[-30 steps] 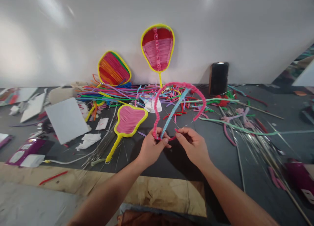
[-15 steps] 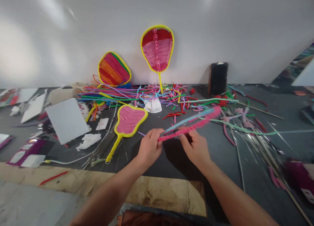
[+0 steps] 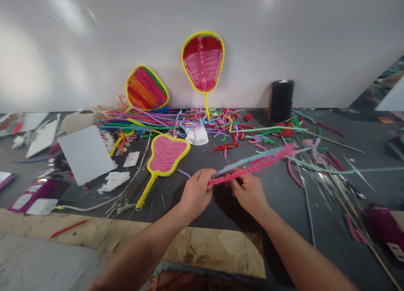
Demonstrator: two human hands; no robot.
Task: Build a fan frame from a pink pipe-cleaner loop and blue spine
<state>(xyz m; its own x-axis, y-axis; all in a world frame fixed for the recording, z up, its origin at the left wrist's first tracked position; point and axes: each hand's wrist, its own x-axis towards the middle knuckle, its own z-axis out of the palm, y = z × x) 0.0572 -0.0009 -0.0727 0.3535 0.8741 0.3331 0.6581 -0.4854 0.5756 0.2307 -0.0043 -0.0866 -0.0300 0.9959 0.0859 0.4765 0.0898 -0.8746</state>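
Observation:
Pinched in my left hand [image 3: 196, 193] is the near end of a long narrow loop of fuzzy pipe cleaners [image 3: 263, 163], pink along the near side and light blue along the far side. The loop slants up to the right and its far tip is blurred. My right hand [image 3: 250, 193] is closed at the pink side near the middle, its fingertips partly hidden behind the strand. Left of my hands lies a pink fan with a yellow rim [image 3: 167, 156]. A short purple pipe cleaner [image 3: 183, 173] rests beside my left hand.
Against the white wall lean a red-and-pink fan [image 3: 202, 62], a multicoloured fan [image 3: 147, 89] and a black phone [image 3: 280, 101]. Pipe cleaners [image 3: 176, 122] heap along the back. Bare wires [image 3: 334, 190] spread at right. White card [image 3: 86, 155] and crumpled tissue [image 3: 114, 181] lie left.
The pipe-cleaner loop has shifted right and tilted a little flatter. My left hand has moved slightly right with it, and my right hand has slid slightly left and down.

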